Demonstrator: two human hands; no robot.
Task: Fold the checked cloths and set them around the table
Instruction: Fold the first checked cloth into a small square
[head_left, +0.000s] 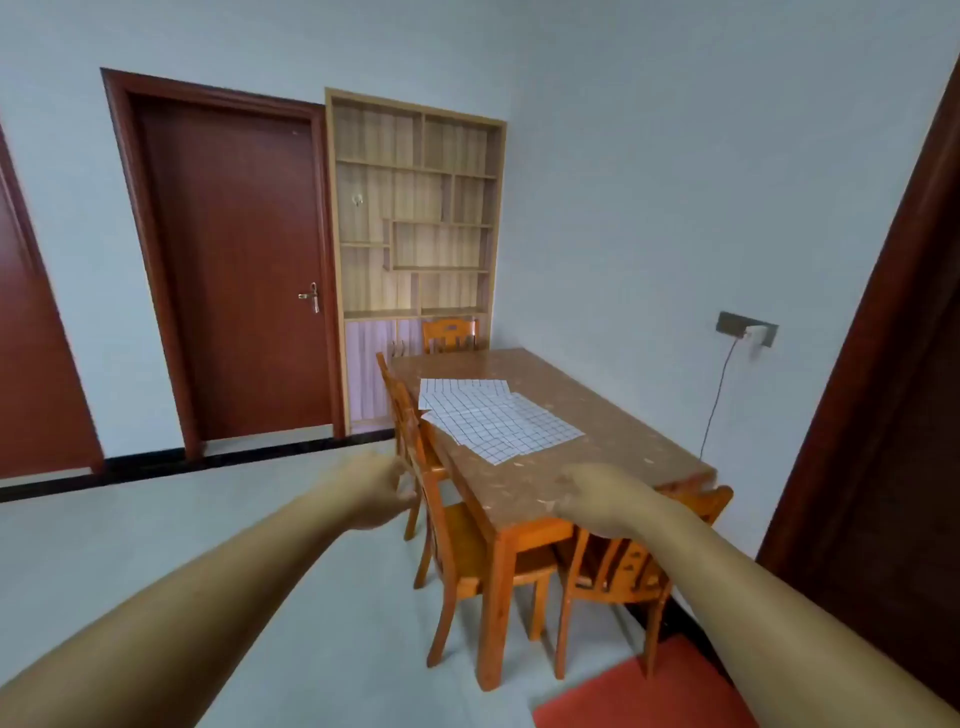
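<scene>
Task not begun, by my read. White checked cloths (493, 418) lie flat, unfolded, overlapping, mid-top of the brown speckled wooden bench (613, 415); none set at places. My left hand (376, 491) and right hand (597, 499) are out front, fingers loosely curled, holding nothing, short of the cloths. Orange wooden chairs (467, 540) tucked in; bench against pale wall; floor pale.

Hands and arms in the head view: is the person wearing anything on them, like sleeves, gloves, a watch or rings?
Nothing shows. The left hand and right hand are bare, with no gloves. Both forearms are uncovered right down to the bottom edge of the picture, so no sleeve comes into view. No watch or wristband can be seen. The hands are somewhat blurred, so a thin ring cannot be ruled out.
</scene>
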